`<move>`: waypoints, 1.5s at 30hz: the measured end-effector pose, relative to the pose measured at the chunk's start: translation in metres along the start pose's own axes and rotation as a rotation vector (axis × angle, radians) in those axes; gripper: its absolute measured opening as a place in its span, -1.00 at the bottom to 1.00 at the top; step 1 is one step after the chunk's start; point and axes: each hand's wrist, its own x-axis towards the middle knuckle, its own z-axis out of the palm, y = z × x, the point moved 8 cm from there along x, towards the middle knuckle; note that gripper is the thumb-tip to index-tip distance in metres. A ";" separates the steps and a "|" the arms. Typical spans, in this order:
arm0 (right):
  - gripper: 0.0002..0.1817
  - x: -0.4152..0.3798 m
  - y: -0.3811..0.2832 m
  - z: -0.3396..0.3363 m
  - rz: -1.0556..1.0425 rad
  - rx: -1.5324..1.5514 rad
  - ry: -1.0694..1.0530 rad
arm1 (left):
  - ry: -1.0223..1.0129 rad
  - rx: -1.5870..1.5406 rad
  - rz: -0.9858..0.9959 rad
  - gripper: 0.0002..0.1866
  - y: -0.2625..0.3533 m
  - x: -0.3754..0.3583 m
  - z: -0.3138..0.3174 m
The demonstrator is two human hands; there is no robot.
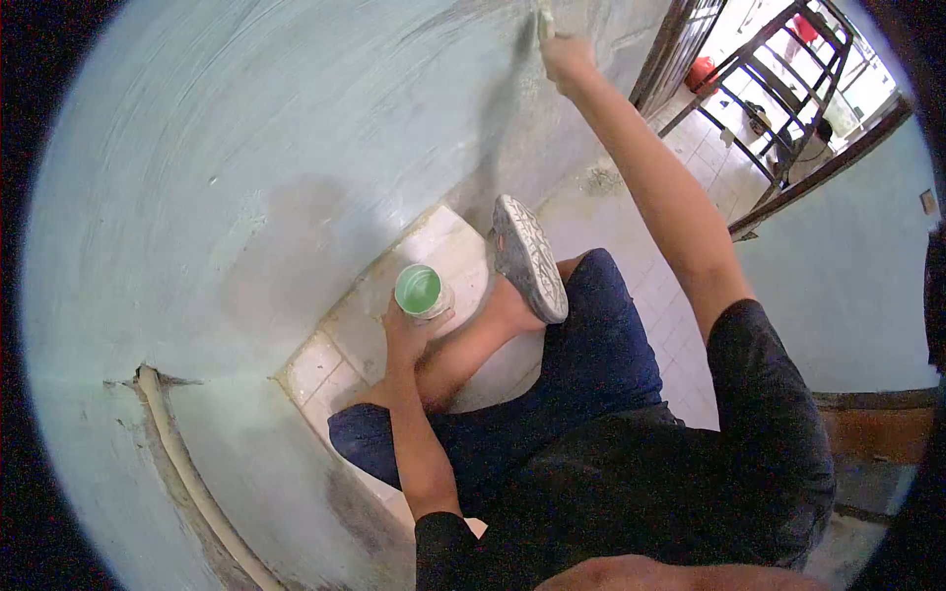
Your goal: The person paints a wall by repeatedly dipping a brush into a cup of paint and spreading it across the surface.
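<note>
My left hand (402, 330) is wrapped round a small white tub (439, 298) and keeps it upright above my folded leg. Green paint (421, 287) shows inside it. At the top of the view my right hand (570, 61), stretched far out, grips a paintbrush (545, 25) against or very near the wall. Only a pale part of the brush shows, and its bristles cannot be made out. The pale blue-green wall (325, 128) before me is streaked, with a greyer patch around the right hand.
I sit on pale tiles, one sandal (532, 258) raised by the tub. A pipe (177, 448) runs in a wall groove at lower left. Beyond the doorway stand a dark ladder (778, 89) and a red container (701, 75); a person (810, 153) is low behind the ladder.
</note>
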 end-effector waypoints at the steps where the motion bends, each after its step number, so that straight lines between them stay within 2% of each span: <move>1: -0.68 0.003 -0.012 0.011 -0.016 -0.048 -0.022 | -0.012 -0.048 -0.002 0.01 -0.004 0.000 0.000; 2: -0.68 0.003 -0.025 0.028 -0.037 -0.095 -0.045 | -0.003 -0.045 -0.003 0.01 -0.008 0.002 -0.002; 4: -0.58 -0.010 -0.017 0.080 -0.308 -0.024 0.163 | 0.051 0.139 0.030 0.00 -0.016 0.001 -0.002; 6: -0.50 -0.067 -0.028 0.095 -0.395 -0.220 -0.053 | 0.003 0.087 -0.020 0.01 0.022 -0.003 -0.013; 7: -0.47 -0.090 -0.022 0.093 -0.400 -0.163 -0.174 | -0.035 0.037 -0.069 0.01 0.034 -0.003 -0.014; 8: -0.45 -0.106 -0.015 0.091 -0.401 -0.104 -0.296 | -0.041 0.035 -0.063 0.01 0.025 -0.001 -0.007; 9: -0.45 -0.110 -0.016 0.075 -0.402 -0.104 -0.289 | -0.037 0.071 -0.038 0.01 0.007 0.002 -0.001; 11: -0.47 -0.110 -0.009 0.052 -0.230 -0.159 -0.427 | -0.019 0.109 -0.012 0.01 0.005 0.003 -0.003; 13: -0.45 -0.060 -0.006 0.031 -0.085 -0.098 -0.233 | 0.001 -0.072 -0.022 0.00 0.019 -0.006 -0.008; 15: -0.58 -0.020 -0.012 0.013 0.001 0.052 -0.045 | 0.022 -0.045 -0.016 -0.01 0.007 -0.006 -0.006; 16: -0.58 -0.005 -0.015 0.023 -0.006 0.054 -0.046 | 0.039 -0.015 -0.001 -0.02 0.004 -0.003 -0.007; 18: -0.70 0.008 -0.031 0.065 -0.248 -0.259 -0.131 | 0.040 0.037 0.035 -0.02 0.013 -0.003 -0.012; 20: -0.75 -0.058 -0.045 0.089 -0.303 -0.028 0.132 | 0.021 0.084 0.065 -0.02 0.012 -0.002 -0.007; 22: -0.64 -0.125 -0.068 0.100 -0.416 -0.183 -0.192 | -0.007 0.136 0.051 -0.02 -0.004 0.005 0.000; 24: -0.63 -0.161 -0.061 0.101 -0.391 -0.086 -0.448 | -0.002 0.071 0.065 -0.02 0.001 0.002 0.000; 25: -0.63 -0.167 -0.054 0.091 -0.392 -0.081 -0.443 | 0.012 0.001 0.075 -0.02 0.004 0.000 -0.002; 27: -0.72 -0.185 -0.037 0.084 -0.389 -0.004 -0.705 | 0.031 -0.007 0.079 -0.02 0.008 -0.004 -0.005; 29: -0.69 -0.202 -0.006 0.078 -0.155 0.142 -0.913 | 0.066 -0.022 0.069 -0.02 0.016 -0.010 -0.012; 31: -0.71 -0.219 0.026 0.071 0.040 0.372 -0.983 | 0.053 -0.017 0.002 0.02 0.027 -0.014 -0.020; 34: -0.73 -0.240 0.062 0.065 0.144 0.529 -1.008 | 0.065 -0.004 0.049 0.07 -0.018 -0.007 -0.007; 36: -0.70 -0.253 0.092 0.061 0.357 0.603 -0.996 | 0.044 -0.074 -0.007 0.10 -0.005 -0.010 -0.010; 38: -0.70 -0.267 0.104 0.059 0.415 0.674 -1.038 | 0.050 0.090 -0.042 0.13 -0.012 -0.009 -0.009; 40: -0.67 -0.285 0.107 0.062 0.478 0.742 -1.074 | 0.052 0.079 -0.055 0.14 -0.013 -0.008 -0.009; 42: -0.65 -0.301 0.110 0.065 0.670 0.923 -1.039 | 0.049 0.069 -0.062 0.15 -0.007 -0.008 -0.009; 44: -0.62 -0.312 0.114 0.067 0.738 0.930 -1.055 | 0.016 -0.038 -0.020 0.17 0.011 -0.011 -0.010; 45: -0.62 -0.320 0.115 0.070 0.825 1.029 -1.123 | 0.022 -0.041 -0.029 0.17 0.008 -0.009 -0.007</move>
